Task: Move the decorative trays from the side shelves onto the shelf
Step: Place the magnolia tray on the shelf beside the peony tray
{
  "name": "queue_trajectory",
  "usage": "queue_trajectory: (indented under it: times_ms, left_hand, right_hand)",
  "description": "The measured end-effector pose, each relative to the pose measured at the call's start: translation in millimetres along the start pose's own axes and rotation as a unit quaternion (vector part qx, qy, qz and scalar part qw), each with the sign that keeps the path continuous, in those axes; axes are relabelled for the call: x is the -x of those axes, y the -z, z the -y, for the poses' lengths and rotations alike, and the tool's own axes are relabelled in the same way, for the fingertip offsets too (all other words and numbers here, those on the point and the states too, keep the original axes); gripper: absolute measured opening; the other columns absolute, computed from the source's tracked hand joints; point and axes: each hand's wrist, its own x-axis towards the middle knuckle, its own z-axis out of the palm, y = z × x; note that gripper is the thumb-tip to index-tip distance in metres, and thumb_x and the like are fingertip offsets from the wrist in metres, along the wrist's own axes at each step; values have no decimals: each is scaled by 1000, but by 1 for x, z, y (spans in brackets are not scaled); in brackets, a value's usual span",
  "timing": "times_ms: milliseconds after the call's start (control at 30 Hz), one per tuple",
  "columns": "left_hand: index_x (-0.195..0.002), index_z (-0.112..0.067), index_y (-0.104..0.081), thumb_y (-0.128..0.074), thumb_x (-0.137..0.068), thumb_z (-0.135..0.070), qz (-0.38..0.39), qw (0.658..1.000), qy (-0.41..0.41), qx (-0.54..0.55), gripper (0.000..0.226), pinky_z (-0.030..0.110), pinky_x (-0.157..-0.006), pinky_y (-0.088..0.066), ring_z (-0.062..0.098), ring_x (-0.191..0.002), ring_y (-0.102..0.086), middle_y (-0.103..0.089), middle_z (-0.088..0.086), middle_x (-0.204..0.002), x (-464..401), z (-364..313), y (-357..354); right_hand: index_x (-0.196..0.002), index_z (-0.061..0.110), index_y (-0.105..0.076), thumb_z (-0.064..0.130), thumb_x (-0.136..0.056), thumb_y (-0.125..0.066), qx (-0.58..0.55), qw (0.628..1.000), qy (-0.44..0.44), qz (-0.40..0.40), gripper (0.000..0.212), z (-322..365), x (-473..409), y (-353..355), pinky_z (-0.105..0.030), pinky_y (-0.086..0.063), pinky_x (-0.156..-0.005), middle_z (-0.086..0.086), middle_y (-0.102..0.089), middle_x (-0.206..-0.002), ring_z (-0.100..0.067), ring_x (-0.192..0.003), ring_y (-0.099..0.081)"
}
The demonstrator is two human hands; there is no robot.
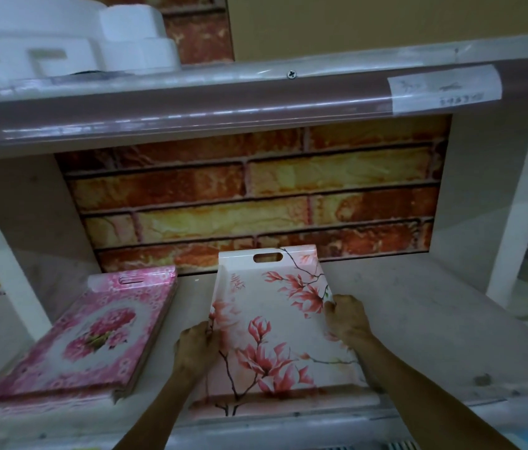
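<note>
Spanning the whole view, the white shelf unit point(434, 306) has a brick-patterned back panel point(256, 196) rising behind the grip and an upper shelf point(191, 105) above it, its front edge wrapped in clear plastic. Up on that upper shelf, far to the left of the hands, sits a white foam packing block point(61, 43). Between the two hands lies the magnolia tray point(272, 319), a cream decorative tray printed with pink blossoms and dark branches; it rests lengthwise on the lower shelf board, its far end with the handle slot point(268, 257) close to the brick panel and its near end at the shelf's front edge. Just left of the grip, apart from the held tray, a pink floral tray point(94, 336) lies angled on top of a small stack of similar trays. The left hand point(196, 349) curls its fingers over the tray's left rim, gripping it. The right hand point(348, 319) clasps the right rim, fingers wrapped over the edge. A paper label point(444, 89) is taped to the upper shelf's edge, above and right of the hands.
</note>
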Motion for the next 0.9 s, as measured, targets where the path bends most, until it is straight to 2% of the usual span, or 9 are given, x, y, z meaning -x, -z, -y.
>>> queue_trajectory:
  times_ms: [100,167,333,433,533,633,733,800,900]
  left_hand:
    - [-87,-10,-70,-50,-93,-25,-9,1000,-6,-10,25,34,-73,-49,33,-87,-67,-73,15,-89,0,1,-2]
    - [-83,-10,-71,-50,-92,-22,-17,1000,-8,-9,25,33,-71,-48,32,-84,-67,-73,13,-87,0,0,-3]
    - [-77,-7,-71,-56,-88,-13,-53,998,-39,-13,19,31,-67,-51,30,-75,-67,-74,14,-83,2,3,-9]
    - [-73,-5,-71,-60,-85,-6,-77,995,-64,-12,16,30,-64,-50,30,-68,-67,-73,15,-78,5,5,-12]
    - [-70,-2,-71,-64,-82,-1,-91,993,-80,-11,14,30,-64,-52,32,-64,-66,-72,16,-74,5,5,-13]
    - [-69,0,-70,-65,-79,1,-91,993,-78,-13,11,30,-63,-48,35,-65,-66,-72,19,-74,5,3,-12]
    - [-71,-4,-68,-63,-82,-7,-52,998,-42,-13,12,32,-66,-48,35,-73,-66,-71,18,-78,3,4,-9]
    - [-75,-11,-68,-60,-87,-14,-7,999,-35,-18,15,31,-67,-51,32,-76,-66,-72,14,-84,2,0,-3]
    - [-98,-13,-63,-56,-94,-12,-20,998,-27,60,8,17,-52,-46,21,-67,-61,-65,6,-89,5,-22,9]
  right_hand:
    - [-84,2,-68,28,-96,-47,16,1000,3,-4,35,-4,-3,-6,-31,-51,-82,-18,-71,-95,-30,-89,-66]
    - [-81,4,-68,30,-96,-47,20,1000,8,-6,36,-7,-6,-11,-31,-53,-79,-17,-71,-90,-29,-84,-66]
    - [-63,14,-50,28,-94,-52,24,1000,3,-13,34,-10,-6,-17,-27,-52,-74,-12,-69,-77,-24,-72,-64]
    - [-60,13,-49,24,-92,-55,29,999,6,-15,35,-9,-4,-16,-25,-50,-71,-11,-66,-72,-23,-67,-61]
    - [-60,11,-51,22,-91,-54,27,999,17,-21,33,-9,-5,-15,-27,-48,-72,-16,-67,-73,-26,-69,-61]
    - [-68,6,-64,23,-90,-54,16,1000,10,-8,30,-11,-8,-16,-31,-51,-75,-20,-70,-80,-31,-78,-65]
    - [-80,3,-69,26,-89,-54,-28,999,-5,20,29,-10,-9,-11,-34,-55,-77,-18,-70,-84,-30,-81,-66]
    - [-86,3,-70,25,-89,-60,-87,996,-9,21,25,-8,-8,2,-26,-50,-77,-10,-69,-84,-23,-82,-62]
    - [-90,10,-68,23,-90,-62,-150,989,0,10,15,-8,-9,21,-20,-42,-70,0,-65,-87,-15,-85,-59]
